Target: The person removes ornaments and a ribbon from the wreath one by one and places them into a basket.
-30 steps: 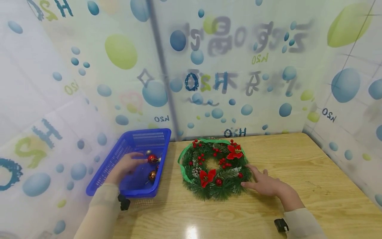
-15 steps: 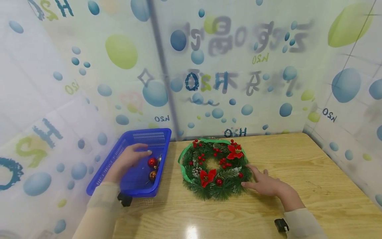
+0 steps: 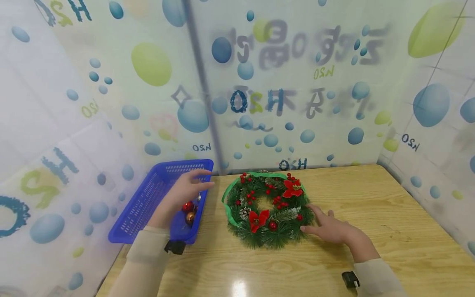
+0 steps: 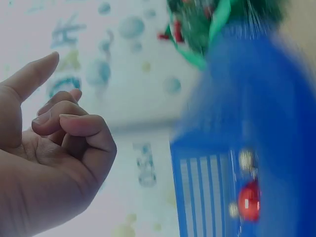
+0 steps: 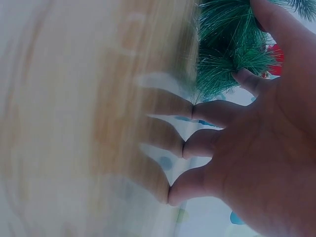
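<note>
My left hand (image 3: 185,190) is raised over the right side of a blue plastic basket (image 3: 135,212). In the left wrist view the thumb stretches out, apart from the loosely bent fingers (image 4: 89,129), and nothing shows between them. Below the hand, inside the basket, lie a red ball ornament (image 3: 188,206) and an orange-gold ball ornament (image 3: 190,218). At the table's middle a green Christmas wreath (image 3: 243,235) lies flat, with red flowers, berries and a green ribbon. My right hand (image 3: 328,228) rests at its right edge, fingers spread, thumb and index at the needles.
Small silvery balls (image 4: 246,159) lie beside the red ornament in the basket. The wooden table (image 3: 289,272) meets a patterned wall sheet (image 3: 252,82) at the back and another at each side. The basket stands close to the left sheet.
My left hand has moved right, from within the basket to over its right side. The red ball has shifted slightly toward the orange one. My right hand and the wreath have stayed put.
</note>
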Motion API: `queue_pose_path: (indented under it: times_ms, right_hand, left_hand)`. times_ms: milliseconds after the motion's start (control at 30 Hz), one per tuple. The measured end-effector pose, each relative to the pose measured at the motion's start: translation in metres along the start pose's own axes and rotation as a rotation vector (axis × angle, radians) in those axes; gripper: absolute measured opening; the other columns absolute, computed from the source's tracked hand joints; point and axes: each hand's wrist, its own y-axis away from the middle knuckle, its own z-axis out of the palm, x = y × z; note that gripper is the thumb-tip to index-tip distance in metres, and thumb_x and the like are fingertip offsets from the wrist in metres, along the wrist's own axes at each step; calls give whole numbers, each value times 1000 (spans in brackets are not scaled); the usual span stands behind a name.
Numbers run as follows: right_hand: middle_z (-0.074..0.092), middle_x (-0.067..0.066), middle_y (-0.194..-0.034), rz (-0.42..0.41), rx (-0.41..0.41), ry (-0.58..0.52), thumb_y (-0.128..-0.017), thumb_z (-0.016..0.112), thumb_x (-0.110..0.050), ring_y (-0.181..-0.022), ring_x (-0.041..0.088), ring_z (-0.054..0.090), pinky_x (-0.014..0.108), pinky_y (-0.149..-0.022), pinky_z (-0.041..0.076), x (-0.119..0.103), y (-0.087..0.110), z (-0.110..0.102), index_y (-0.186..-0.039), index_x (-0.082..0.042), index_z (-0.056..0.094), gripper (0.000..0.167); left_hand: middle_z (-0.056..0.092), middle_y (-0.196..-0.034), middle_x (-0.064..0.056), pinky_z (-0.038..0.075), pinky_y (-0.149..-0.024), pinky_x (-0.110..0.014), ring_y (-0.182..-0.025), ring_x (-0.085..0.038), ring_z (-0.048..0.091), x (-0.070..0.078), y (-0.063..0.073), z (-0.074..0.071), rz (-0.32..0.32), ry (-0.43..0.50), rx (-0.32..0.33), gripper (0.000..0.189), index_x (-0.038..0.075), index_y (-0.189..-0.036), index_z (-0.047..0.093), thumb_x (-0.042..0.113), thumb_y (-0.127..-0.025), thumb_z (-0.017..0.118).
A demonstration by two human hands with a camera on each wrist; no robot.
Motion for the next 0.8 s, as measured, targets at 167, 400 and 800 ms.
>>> queue_pose_path:
  times_ms: [167, 400, 800]
  right_hand:
    - [21, 35, -171, 0, 3, -5, -99, 63, -67, -154, 66, -17, 97, -101, -6, 1, 0, 0, -172, -19, 7, 103]
    - [21, 35, -171, 2, 0, -11, -99, 63, -67, -154, 66, -17, 96, -101, -7, 1, 0, 0, -172, -19, 7, 103]
    - [21, 35, -171, 8, 3, 6, -98, 62, -69, -154, 66, -17, 97, -101, -6, 2, -1, 1, -172, -20, 7, 104]
  left_hand:
    - [41, -69, 6, 32, -53, -29, -55, -10, 32, 14, 0, 38, 61, 99, -71, 50, 30, -146, 63, 38, -99, 78]
    - [31, -58, 8, 29, -51, -29, -49, -12, 26, 20, 1, 90, 115, 182, -172, 45, 27, -141, 66, 33, -98, 79]
    - [29, -54, 9, 31, -53, -31, -49, -12, 24, 21, 10, 157, 146, 87, -273, 43, 21, -137, 70, 24, -96, 82]
